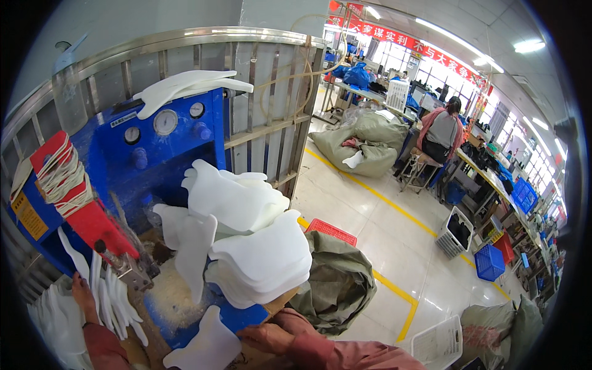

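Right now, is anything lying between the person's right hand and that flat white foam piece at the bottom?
Nothing visible does. The right hand already rests at the edge of the white foam piece, touching it. The tall foam stack sits just above, beside the hand rather than between them.

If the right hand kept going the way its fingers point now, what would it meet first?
The right hand points left along the bench edge, fingertips already on or right beside the flat white foam piece. That piece comes first; actual contact is hard to judge from this view.

bright, even indoor light from ceiling tube lamps (431, 28) upper right and windows (404, 61) behind. glare on pale floor (382, 240). white foam pieces (246, 228) nearly blown out. heavy fisheye bend, black vignette corners. far background soft.
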A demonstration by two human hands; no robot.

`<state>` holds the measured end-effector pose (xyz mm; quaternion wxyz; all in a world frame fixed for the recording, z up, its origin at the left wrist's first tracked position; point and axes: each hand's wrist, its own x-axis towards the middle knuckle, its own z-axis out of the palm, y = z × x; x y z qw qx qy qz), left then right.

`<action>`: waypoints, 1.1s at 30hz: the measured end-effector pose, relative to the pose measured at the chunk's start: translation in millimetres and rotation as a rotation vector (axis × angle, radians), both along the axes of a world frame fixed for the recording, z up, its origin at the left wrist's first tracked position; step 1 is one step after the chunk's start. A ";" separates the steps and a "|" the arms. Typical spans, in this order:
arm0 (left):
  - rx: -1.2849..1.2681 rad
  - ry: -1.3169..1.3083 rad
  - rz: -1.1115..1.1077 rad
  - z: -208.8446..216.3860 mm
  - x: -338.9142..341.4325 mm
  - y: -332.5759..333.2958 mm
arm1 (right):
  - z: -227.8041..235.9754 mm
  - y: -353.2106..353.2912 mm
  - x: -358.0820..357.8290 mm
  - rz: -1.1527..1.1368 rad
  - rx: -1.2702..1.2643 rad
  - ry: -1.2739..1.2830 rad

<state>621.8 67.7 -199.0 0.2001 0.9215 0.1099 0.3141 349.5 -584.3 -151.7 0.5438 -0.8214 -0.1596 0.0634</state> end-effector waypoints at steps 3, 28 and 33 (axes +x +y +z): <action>-0.204 -0.189 -0.051 17.2 -0.9 -18.1 | 15.0 -11.5 0.3 -0.039 0.033 0.181; -0.889 0.688 -0.895 186.9 -301.9 -305.8 | 136.2 71.7 15.4 0.693 -0.244 -0.563; -0.810 0.745 -0.884 166.6 -308.8 -308.5 | 113.0 66.7 -1.2 0.646 -0.142 -0.367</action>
